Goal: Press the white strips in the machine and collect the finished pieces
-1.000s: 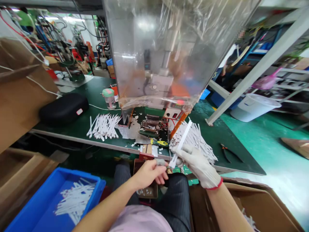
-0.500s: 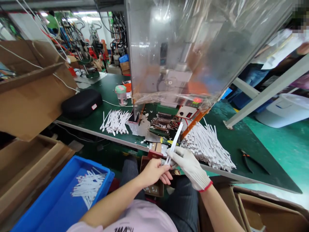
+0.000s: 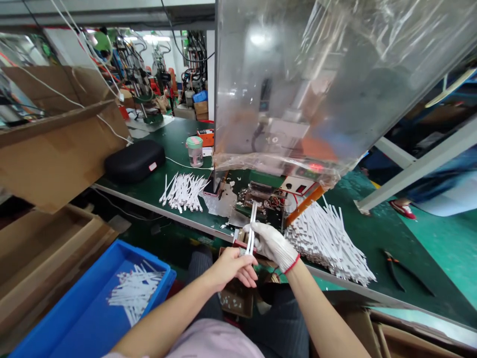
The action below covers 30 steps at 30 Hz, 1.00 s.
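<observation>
Two narrow white strips (image 3: 253, 221) lie side by side between my hands, pointing away from me. Their far ends reach the low metal fixture (image 3: 261, 191) under the machine; whether they touch it I cannot tell. My left hand (image 3: 235, 267), bare, pinches the near ends between thumb and fingers. Farther along, my right hand (image 3: 274, 244), in a white knit glove with a red cuff, grips the same strips around their middle. Just right of the glove spreads a large pile of white strips (image 3: 331, 238). A smaller pile of strips (image 3: 184, 191) lies to the left.
A plastic-covered guard (image 3: 283, 89) hangs over the fixture. Cutting pliers (image 3: 404, 271) lie on the green bench at right. A black case (image 3: 134, 160) and a lidded jar (image 3: 195, 151) stand at left. Below are a blue bin (image 3: 78, 303) with strips and a cardboard box (image 3: 55, 258).
Both hands have shifted slightly left in the view. The strips have swung from tilting up and right to pointing forward, their far ends now at the fixture. The view has turned a little.
</observation>
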Available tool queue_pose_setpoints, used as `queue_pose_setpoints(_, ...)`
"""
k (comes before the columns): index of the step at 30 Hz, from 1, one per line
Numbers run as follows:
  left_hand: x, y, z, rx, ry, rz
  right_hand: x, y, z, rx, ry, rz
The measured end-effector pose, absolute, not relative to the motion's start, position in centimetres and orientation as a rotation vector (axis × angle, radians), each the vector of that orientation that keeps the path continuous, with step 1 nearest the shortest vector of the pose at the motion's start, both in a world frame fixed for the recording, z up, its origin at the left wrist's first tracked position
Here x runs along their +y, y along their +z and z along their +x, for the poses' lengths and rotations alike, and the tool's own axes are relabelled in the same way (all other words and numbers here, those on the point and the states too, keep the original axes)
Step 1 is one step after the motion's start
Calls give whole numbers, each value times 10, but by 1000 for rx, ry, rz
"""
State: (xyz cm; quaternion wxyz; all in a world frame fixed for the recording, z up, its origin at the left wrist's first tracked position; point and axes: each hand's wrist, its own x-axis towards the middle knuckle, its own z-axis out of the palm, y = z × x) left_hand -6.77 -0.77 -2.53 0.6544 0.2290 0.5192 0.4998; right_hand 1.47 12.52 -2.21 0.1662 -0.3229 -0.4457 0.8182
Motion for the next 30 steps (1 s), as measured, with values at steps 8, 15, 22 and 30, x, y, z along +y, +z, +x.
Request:
queue_pose_setpoints(8,-3,-22,-70,1208,1070,543,128,-35,8,-1136,2385,-946)
queue_pose_setpoints(15,-1,-24,-72,1212,1062,546,128,-31,7,-1108,2396,-981)
queue_pose_setpoints(22,-1,-25,-71,1214,1064,546,127,-29,7,-1107,2408,-995)
queue_pose_setpoints(30,1,-23,-67,1187,1072,476,130,-24,2,-1125,2346,-1039)
